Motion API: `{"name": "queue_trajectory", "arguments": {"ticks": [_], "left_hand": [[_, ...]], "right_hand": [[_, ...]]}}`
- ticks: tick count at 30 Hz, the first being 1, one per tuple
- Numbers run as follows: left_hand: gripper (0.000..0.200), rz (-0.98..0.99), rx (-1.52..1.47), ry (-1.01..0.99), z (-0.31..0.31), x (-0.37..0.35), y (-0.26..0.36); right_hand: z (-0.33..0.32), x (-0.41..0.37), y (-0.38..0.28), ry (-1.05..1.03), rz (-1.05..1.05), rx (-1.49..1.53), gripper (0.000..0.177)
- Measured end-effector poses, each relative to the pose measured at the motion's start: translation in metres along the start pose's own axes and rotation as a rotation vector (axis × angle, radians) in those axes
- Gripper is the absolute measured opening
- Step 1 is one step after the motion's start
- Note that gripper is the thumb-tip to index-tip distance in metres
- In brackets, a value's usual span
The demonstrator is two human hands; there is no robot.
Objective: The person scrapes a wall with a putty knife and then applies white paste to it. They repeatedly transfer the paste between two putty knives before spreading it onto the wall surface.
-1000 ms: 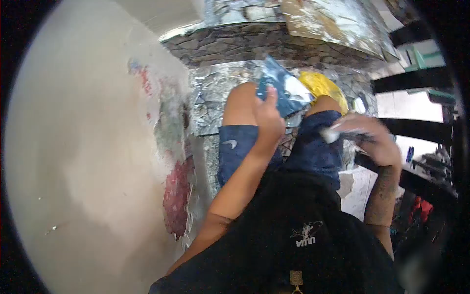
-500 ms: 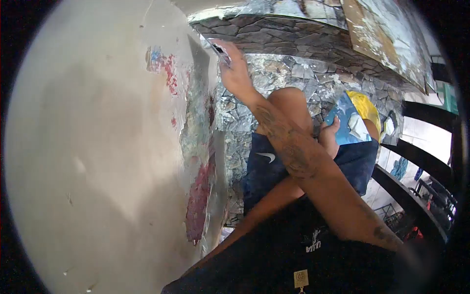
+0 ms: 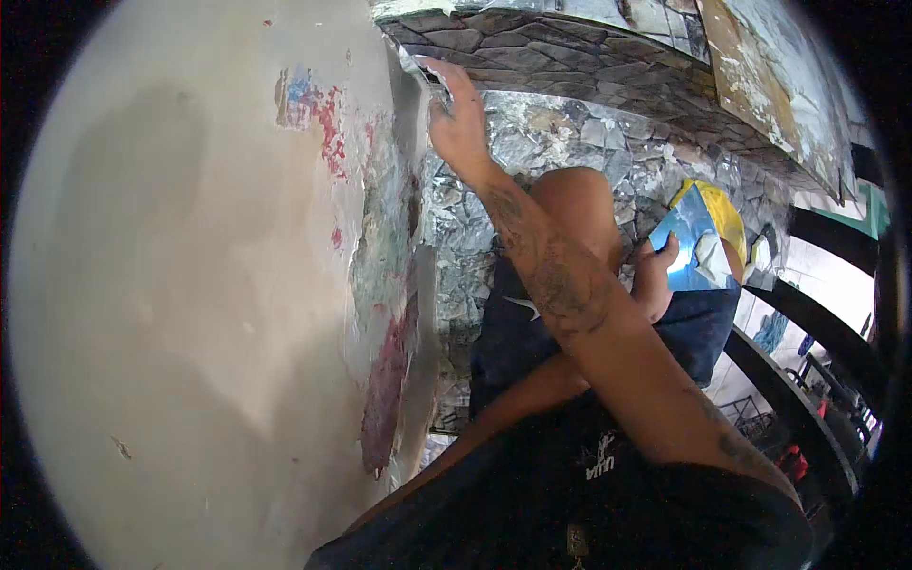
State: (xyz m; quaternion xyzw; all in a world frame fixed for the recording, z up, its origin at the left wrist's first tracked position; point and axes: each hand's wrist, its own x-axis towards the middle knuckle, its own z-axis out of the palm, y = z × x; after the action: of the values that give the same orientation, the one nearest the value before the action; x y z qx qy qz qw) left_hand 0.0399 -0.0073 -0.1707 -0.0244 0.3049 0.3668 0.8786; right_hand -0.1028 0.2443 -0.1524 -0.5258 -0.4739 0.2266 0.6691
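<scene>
1. Blue plate (image 3: 691, 226) with a lump of white paste (image 3: 712, 261) on its face is held over the lap, just past the black shirt (image 3: 513, 494) and the dark blue shorts (image 3: 698, 328).
2. Left hand (image 3: 655, 270) pinches the plate's near edge, thumb laid on top; the other fingers are mostly hidden.
3. Tattooed right forearm (image 3: 570, 294) crosses over the left arm, passing in front of a bare knee (image 3: 575, 204).
4. Yellow plastic (image 3: 730, 220) shows right behind the plate.
5. Right hand (image 3: 463, 128) reaches up to where the wall meets the stone ledge, fingers curled around a scraper (image 3: 441, 93) that is largely covered by the hand. Whether its blade touches the wall cannot be told.
6. Cream wall (image 3: 190, 304) fills the left side; near its edge run a dark red patch (image 3: 385, 399) and a rough grey-green one (image 3: 380, 242).
7. Stone-patterned surface (image 3: 560, 138), smeared with white, lies beyond the knee, below the stone ledge (image 3: 551, 62).
8. Brown board (image 3: 746, 81), blotched with white, rests at the ledge's right end.
9. Black bars (image 3: 793, 394) stand at far right, with pale tiles and a small red object (image 3: 792, 463) past them.
</scene>
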Motion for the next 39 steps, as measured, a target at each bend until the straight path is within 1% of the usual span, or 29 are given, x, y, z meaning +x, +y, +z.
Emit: {"name": "queue_trajectory", "arguments": {"ticks": [3, 6, 12, 18, 21, 24, 26, 29, 32, 33, 35, 39], "left_hand": [[0.017, 0.040, -0.007, 0.051, 0.009, -0.002, -0.001], [0.017, 0.027, 0.008, 0.068, 0.010, -0.002, -0.002], [0.017, 0.018, 0.019, 0.089, 0.009, -0.002, -0.003], [0.017, 0.010, 0.044, 0.106, 0.011, -0.004, -0.003], [0.017, 0.006, 0.054, 0.119, 0.012, -0.004, -0.003], [0.018, -0.003, 0.060, 0.113, 0.011, -0.005, -0.003], [0.019, -0.026, 0.056, 0.083, 0.007, -0.003, -0.007], [0.022, -0.030, 0.121, 0.099, 0.008, -0.002, -0.006], [0.024, -0.018, 0.099, 0.092, 0.016, -0.008, 0.001], [0.021, -0.003, 0.113, 0.086, 0.015, -0.008, 0.000], [0.015, 0.028, 0.140, 0.075, 0.013, -0.006, -0.002], [0.015, 0.032, 0.088, 0.061, 0.010, -0.004, -0.009]], "right_hand": [[0.000, 0.002, 0.001, 0.022, -0.047, -0.041, 0.045], [0.001, 0.001, 0.005, 0.017, -0.015, -0.041, 0.048], [0.009, 0.001, 0.014, 0.006, -0.037, -0.021, 0.060], [0.018, 0.001, 0.019, 0.024, 0.010, -0.029, 0.059], [0.017, 0.001, 0.013, 0.003, 0.010, -0.036, 0.057], [0.013, 0.006, 0.005, -0.056, 0.018, -0.136, 0.057], [0.009, 0.008, 0.002, -0.119, 0.065, -0.142, 0.059], [0.007, 0.008, -0.001, -0.181, 0.117, -0.196, 0.061], [0.005, 0.010, -0.007, -0.247, 0.177, -0.257, 0.062], [0.005, 0.008, -0.009, -0.273, 0.203, -0.274, 0.062], [0.005, 0.003, -0.014, -0.253, 0.192, -0.240, 0.063], [0.007, -0.010, -0.025, -0.229, 0.150, -0.243, 0.064]]}}
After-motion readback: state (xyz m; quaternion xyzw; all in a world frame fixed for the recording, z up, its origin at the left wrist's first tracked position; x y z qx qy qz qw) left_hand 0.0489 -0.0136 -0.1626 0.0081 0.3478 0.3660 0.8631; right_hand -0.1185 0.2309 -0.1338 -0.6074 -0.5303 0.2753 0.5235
